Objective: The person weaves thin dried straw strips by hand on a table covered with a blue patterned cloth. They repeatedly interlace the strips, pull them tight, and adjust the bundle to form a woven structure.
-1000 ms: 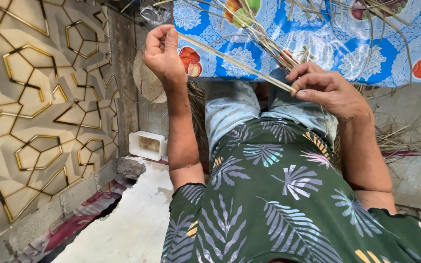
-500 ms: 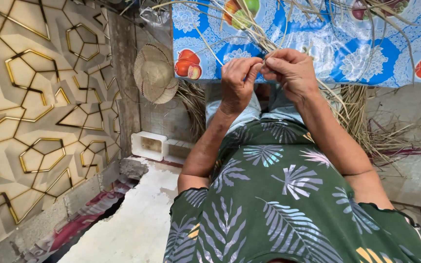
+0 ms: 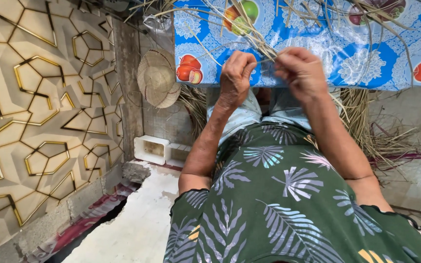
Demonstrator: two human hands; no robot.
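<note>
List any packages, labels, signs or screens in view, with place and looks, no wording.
No labels, signs or screens show.
Clear plastic bag: top centre-left, beside the fruit-print blue cloth, crumpled, contents unclear.
White boxes: on the floor by the wall, rectangular, open-topped.

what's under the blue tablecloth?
Under the tablecloth: a pile of dry straw on the floor and the person's knees. Farther back is covered by the cloth.

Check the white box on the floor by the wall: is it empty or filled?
Empty, as far as shown. The white box sits open-topped by the patterned wall, and its visible inside is bare; the far compartment beside it is too unclear to tell.
</note>
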